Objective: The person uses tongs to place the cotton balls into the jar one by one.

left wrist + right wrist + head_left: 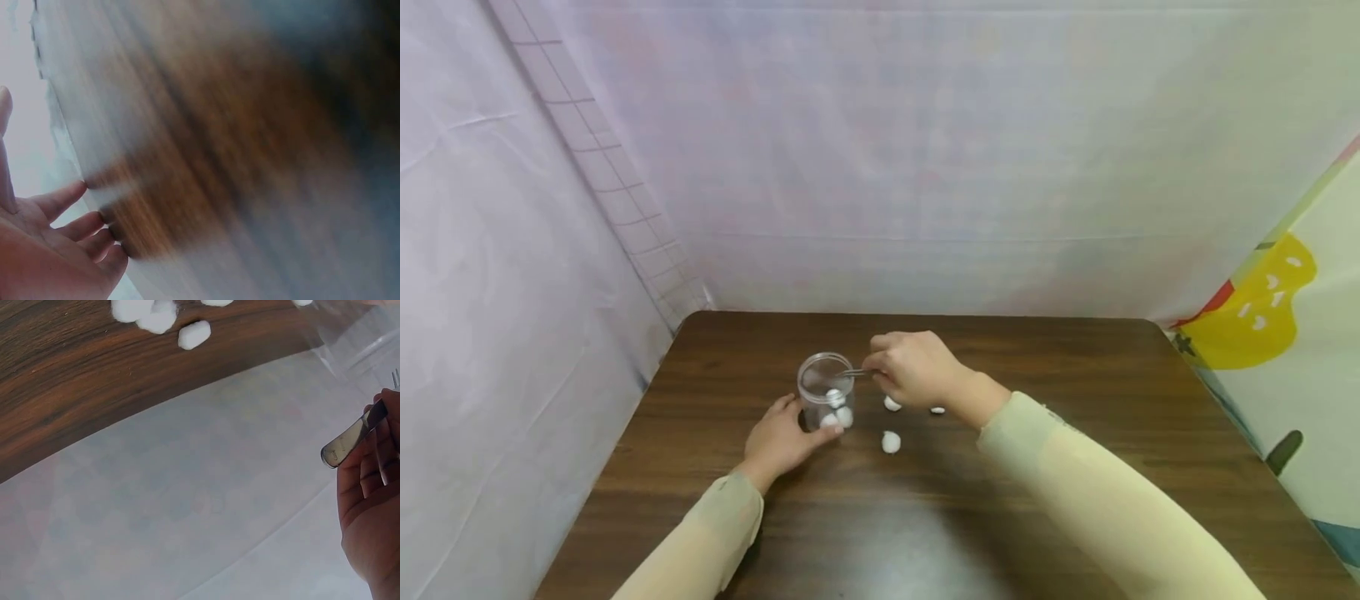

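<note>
Right grip is pinched firmly, by my reading, on the fork, with no slack gap noted. I log the fork's long axis running toward nine o'clock, its far end over the mouth of the lidless jar; whether it dips below the rim, I cannot tell. Left grip is nearer the jar, thumb and fingers set about its lower left. Cotton balls lie inside. Others sit on the desk, from five to seven o'clock of my right grip. Obstruction: the jar's rim.
</note>
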Tool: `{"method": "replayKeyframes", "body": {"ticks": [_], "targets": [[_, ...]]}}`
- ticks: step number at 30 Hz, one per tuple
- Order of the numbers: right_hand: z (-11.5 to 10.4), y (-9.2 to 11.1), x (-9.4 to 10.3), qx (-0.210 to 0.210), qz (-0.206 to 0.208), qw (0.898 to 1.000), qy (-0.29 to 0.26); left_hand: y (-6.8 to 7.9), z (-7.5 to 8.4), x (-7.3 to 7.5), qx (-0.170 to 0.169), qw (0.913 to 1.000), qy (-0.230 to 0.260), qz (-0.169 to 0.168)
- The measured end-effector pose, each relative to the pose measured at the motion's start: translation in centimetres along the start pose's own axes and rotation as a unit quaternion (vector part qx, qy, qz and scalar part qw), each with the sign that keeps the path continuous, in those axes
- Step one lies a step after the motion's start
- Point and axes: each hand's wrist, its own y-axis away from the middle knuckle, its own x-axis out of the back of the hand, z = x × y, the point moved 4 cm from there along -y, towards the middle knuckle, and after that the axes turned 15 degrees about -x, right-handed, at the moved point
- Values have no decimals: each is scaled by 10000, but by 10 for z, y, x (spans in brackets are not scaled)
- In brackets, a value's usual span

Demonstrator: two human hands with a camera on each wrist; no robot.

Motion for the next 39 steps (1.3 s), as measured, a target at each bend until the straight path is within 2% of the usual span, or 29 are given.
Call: {"method": "replayKeyframes", "body": {"ticks": [4, 8, 15, 21, 27, 39], "targets": [[11, 11, 9, -93, 148, 9998, -9, 2, 1, 1, 5, 10000, 25, -38], [28, 31, 11, -266, 120, 9996, -32, 2, 1, 2, -17, 10000, -52, -32], [48, 80, -11, -653, -249, 9975, -135, 0, 0, 3, -45, 10000, -77, -29], [49, 108, -29, -690, -421, 9965, -217, 0, -1, 2, -34, 10000, -43, -50], [41, 116, -36, -651, -436, 9964, -331, 1, -2, 3, 4, 10000, -52, -60], [33, 114, -43, -611, -462, 9967, -278, -1, -3, 1, -2, 9999, -94, -76]]}}
